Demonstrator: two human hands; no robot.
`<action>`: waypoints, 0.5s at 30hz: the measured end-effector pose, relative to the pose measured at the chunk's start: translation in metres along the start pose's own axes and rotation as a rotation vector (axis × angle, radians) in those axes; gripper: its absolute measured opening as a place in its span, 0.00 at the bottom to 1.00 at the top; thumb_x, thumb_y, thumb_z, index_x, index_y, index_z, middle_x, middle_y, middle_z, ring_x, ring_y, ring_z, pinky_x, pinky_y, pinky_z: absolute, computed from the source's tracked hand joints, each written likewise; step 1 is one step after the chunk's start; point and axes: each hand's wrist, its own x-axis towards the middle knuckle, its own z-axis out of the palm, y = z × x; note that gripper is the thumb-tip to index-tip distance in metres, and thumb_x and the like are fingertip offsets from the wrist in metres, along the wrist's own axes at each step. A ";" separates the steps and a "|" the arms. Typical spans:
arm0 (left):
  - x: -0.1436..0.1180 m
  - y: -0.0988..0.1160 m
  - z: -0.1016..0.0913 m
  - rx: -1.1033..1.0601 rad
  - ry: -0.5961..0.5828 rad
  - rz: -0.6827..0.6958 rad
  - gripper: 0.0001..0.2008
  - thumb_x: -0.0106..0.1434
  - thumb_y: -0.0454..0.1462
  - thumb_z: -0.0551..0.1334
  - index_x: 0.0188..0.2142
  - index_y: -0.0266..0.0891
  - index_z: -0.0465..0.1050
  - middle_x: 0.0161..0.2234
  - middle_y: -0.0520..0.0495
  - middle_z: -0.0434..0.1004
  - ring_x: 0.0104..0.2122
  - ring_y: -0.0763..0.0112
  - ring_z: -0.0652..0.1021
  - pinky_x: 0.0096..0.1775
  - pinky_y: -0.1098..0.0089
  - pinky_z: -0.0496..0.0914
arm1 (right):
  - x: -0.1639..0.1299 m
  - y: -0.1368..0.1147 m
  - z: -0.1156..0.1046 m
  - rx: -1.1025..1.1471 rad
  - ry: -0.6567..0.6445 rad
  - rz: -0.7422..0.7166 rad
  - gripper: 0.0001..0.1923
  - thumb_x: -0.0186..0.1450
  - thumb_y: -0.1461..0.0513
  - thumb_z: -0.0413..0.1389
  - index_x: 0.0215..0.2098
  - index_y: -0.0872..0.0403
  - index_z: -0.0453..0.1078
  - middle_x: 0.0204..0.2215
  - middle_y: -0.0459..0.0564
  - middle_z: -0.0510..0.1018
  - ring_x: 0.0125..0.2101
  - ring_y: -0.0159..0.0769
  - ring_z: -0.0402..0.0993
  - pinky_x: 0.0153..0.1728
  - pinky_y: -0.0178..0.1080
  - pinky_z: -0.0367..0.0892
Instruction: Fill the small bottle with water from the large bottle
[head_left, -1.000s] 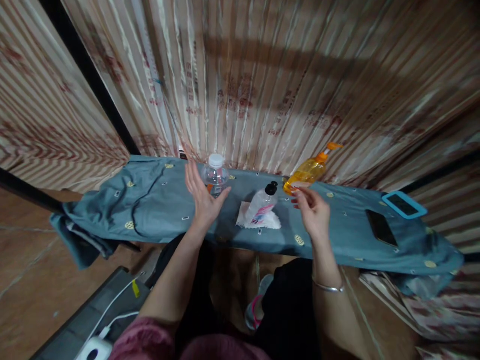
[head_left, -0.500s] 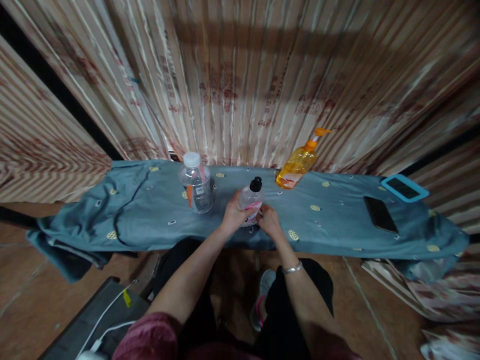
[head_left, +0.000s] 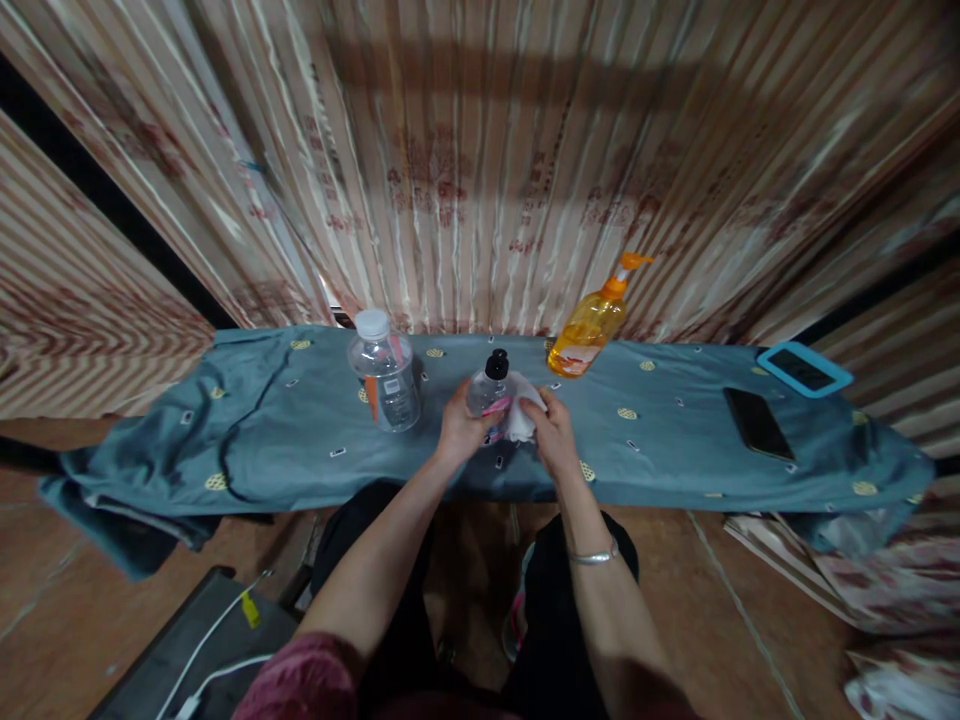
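We grip the small bottle [head_left: 489, 392] with the left hand [head_left: 459, 430], fingers wrapped around its clear plastic body. It stands upright at the middle of the table, near the front edge. Its cap is black and rounded; a pink band shows on the body, and any print there is too small to read. The right hand [head_left: 553, 432] is closed on a white tissue [head_left: 520, 418], soft and crumpled, pressed against the right side of the small bottle. Our hands hide the bottle's base and most of the tissue.

The cloth [head_left: 262, 430] covering the table is grey-blue fabric, wrinkled, with small yellow and white motifs; it hangs off the left end in folds. Just left of the left hand stands a water bottle [head_left: 385, 372], clear ribbed plastic with a white cap and an orange-edged label we cannot read. Behind the right hand stands a pump bottle [head_left: 592, 325], translucent orange with an orange nozzle; its label is illegible. Well to the right lie a black phone [head_left: 757, 424] and a blue-framed device [head_left: 804, 369], both flat. A striped curtain [head_left: 480, 170] with blurred red print backs the table.
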 end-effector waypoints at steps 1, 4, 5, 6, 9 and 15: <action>0.000 0.000 0.003 0.007 0.001 0.000 0.24 0.47 0.32 0.77 0.45 0.40 0.78 0.41 0.49 0.88 0.43 0.59 0.86 0.49 0.63 0.77 | -0.003 -0.012 0.002 0.020 0.024 -0.028 0.32 0.69 0.36 0.59 0.53 0.53 0.74 0.40 0.50 0.82 0.36 0.39 0.79 0.38 0.43 0.76; -0.003 -0.001 0.007 0.036 -0.009 0.002 0.22 0.51 0.31 0.74 0.46 0.40 0.77 0.41 0.48 0.87 0.42 0.59 0.86 0.48 0.64 0.77 | -0.009 -0.039 0.014 0.026 0.094 -0.116 0.31 0.66 0.37 0.59 0.53 0.51 0.75 0.49 0.54 0.84 0.48 0.45 0.80 0.50 0.46 0.75; -0.004 -0.001 0.007 0.046 -0.019 0.003 0.22 0.51 0.30 0.72 0.47 0.40 0.76 0.41 0.48 0.87 0.42 0.59 0.86 0.47 0.64 0.77 | -0.009 -0.044 0.019 0.016 0.116 -0.133 0.29 0.66 0.38 0.59 0.52 0.50 0.74 0.50 0.55 0.83 0.50 0.46 0.80 0.52 0.46 0.74; -0.005 -0.001 0.006 0.059 -0.031 0.001 0.23 0.51 0.29 0.71 0.48 0.40 0.76 0.41 0.48 0.87 0.42 0.59 0.86 0.47 0.64 0.77 | -0.009 -0.046 0.025 0.004 0.139 -0.144 0.28 0.66 0.39 0.59 0.52 0.50 0.73 0.51 0.55 0.83 0.51 0.47 0.79 0.54 0.47 0.73; -0.008 -0.002 0.000 0.104 -0.073 -0.004 0.30 0.51 0.28 0.70 0.55 0.41 0.74 0.45 0.47 0.88 0.46 0.58 0.86 0.50 0.62 0.78 | -0.007 -0.044 0.039 -0.024 0.193 -0.148 0.24 0.67 0.41 0.55 0.50 0.48 0.68 0.51 0.56 0.82 0.52 0.48 0.78 0.56 0.49 0.72; -0.015 -0.004 -0.008 0.073 -0.202 0.056 0.39 0.55 0.30 0.69 0.67 0.40 0.68 0.55 0.42 0.86 0.55 0.54 0.85 0.61 0.57 0.77 | -0.008 -0.027 0.035 -0.049 0.239 -0.069 0.23 0.68 0.40 0.52 0.49 0.47 0.64 0.48 0.56 0.80 0.47 0.46 0.79 0.52 0.47 0.75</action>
